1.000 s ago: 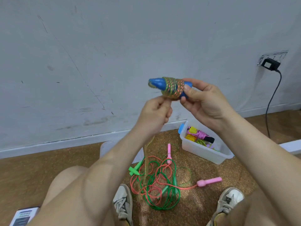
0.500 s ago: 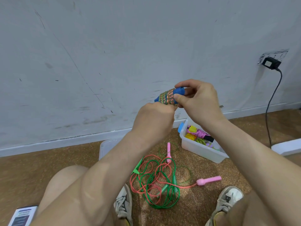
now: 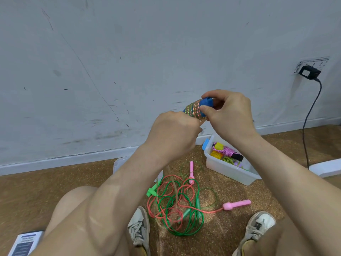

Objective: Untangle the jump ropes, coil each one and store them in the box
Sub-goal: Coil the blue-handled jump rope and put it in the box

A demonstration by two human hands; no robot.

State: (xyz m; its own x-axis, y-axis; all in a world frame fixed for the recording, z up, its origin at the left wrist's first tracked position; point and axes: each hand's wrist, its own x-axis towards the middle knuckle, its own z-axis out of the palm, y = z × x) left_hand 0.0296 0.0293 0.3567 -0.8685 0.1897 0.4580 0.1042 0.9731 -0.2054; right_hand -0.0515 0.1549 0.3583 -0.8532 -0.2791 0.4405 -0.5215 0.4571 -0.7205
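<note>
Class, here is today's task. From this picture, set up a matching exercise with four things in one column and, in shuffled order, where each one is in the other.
Things
1. blue-handled rope
2. white box
3. pink handle
4. black plug

Places
A. in the wall socket
B. on the floor, joined to a pink-red cord
C. held up by the left hand and right hand
D. on the floor near the wall, with coiled ropes inside

Pairs: 1-C, 2-D, 3-B, 4-A
</note>
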